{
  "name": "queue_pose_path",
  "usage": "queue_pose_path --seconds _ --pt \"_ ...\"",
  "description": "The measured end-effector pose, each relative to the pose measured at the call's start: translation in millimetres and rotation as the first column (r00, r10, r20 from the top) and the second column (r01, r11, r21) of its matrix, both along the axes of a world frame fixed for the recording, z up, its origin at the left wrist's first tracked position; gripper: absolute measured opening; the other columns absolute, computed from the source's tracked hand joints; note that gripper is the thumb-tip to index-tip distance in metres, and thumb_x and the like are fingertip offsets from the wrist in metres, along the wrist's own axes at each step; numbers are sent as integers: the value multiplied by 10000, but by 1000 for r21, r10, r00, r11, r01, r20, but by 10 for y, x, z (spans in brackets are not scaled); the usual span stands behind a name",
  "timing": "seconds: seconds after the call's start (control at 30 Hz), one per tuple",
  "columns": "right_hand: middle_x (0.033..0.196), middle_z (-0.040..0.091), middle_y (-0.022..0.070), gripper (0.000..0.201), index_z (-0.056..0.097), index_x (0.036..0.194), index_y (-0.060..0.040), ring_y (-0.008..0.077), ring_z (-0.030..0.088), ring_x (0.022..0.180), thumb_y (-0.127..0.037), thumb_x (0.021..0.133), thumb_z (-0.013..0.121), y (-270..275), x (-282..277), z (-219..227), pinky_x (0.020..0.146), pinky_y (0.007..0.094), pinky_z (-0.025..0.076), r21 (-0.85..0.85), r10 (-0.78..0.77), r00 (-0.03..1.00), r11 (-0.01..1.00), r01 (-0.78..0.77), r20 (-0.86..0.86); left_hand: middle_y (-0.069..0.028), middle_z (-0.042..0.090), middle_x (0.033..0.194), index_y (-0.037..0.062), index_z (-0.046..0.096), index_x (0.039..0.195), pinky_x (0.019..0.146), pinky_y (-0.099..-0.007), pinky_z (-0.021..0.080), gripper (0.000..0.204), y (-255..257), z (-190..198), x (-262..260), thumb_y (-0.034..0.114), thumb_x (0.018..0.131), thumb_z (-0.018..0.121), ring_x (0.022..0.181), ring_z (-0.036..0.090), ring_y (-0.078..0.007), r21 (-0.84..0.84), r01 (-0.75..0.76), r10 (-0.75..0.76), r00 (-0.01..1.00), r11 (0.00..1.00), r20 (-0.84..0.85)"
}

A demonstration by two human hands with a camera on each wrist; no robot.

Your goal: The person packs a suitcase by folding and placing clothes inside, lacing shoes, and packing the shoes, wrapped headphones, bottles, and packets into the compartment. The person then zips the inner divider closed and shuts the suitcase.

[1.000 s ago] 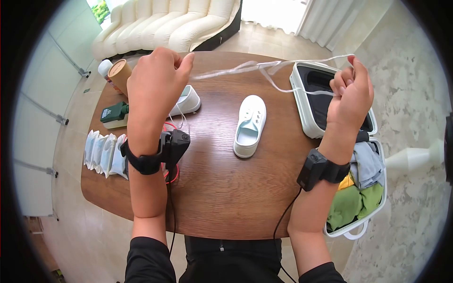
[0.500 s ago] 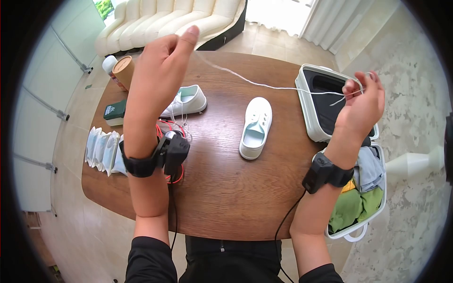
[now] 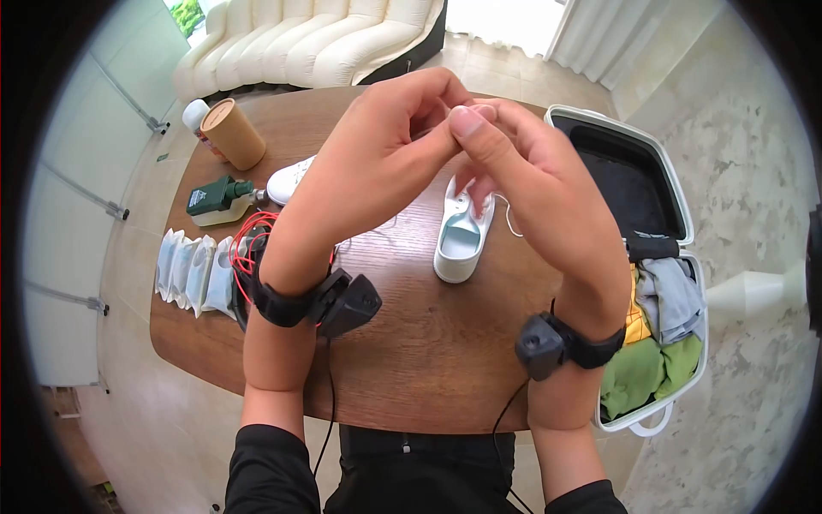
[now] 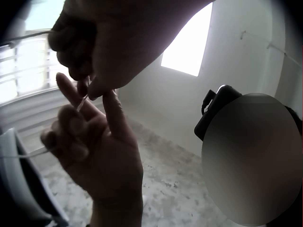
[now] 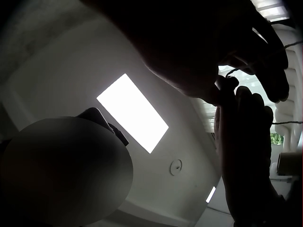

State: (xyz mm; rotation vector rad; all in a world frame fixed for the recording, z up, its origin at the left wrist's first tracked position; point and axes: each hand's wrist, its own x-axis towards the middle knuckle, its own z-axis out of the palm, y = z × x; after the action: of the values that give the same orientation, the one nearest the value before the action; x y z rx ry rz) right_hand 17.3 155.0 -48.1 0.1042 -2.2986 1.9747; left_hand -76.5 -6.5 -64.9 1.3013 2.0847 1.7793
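Over the table my left hand [image 3: 385, 150] and right hand [image 3: 548, 176] meet at the fingertips, both pinching a white shoelace. In the left wrist view a short stretch of the shoelace [image 4: 82, 102] shows between the fingertips, and strands trail from both hands. Part of the lace [image 3: 511, 218] hangs beside a white canvas shoe [image 3: 456, 261], which stands on the table below, its toe partly hidden by my right fingers. A second white shoe [image 3: 289, 178] lies to the left, mostly covered by my left forearm.
On the wooden table [image 3: 411, 368], the left side holds a cardboard tube [image 3: 233, 135], a spray can, a green-topped bottle [image 3: 218, 197], several packets [image 3: 190, 272] and a red cord [image 3: 248, 248]. An open suitcase [image 3: 690, 248] with folded clothes stands at the right.
My hands were wide apart with the lace stretched between them; the lace then left the left hand's side looser. Now both hands have come together above the middle shoe.
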Motion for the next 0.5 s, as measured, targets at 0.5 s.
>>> queue_pose_path --seconds 0.5 --pt "950 750 192 325 725 1016 2 399 712 914 -297 1014 596 560 -79 -260 853 481 543 394 -398 326 -101 914 -858 99 376 687 75 608 841 535 -225 234 377 -53 99 -92 370 1075 588 601 301 -17 -43 60 -43 949 997 313"
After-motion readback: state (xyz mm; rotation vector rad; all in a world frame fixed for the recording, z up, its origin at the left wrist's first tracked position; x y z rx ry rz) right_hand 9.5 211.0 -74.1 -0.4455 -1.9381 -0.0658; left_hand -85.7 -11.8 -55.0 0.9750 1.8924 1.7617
